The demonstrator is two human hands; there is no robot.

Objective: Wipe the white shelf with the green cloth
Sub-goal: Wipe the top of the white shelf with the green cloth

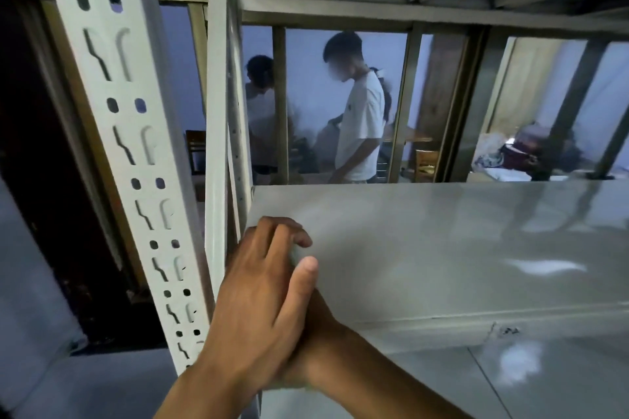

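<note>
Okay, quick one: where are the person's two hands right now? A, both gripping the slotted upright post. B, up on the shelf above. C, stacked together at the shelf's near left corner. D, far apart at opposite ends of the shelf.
C: the left hand lies over the right hand at the near left corner of the white shelf, beside the slotted post.

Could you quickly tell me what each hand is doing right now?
Left hand: fingers curled at the white shelf corner; contents hidden.
Right hand: covered by the left; cannot tell.
</note>
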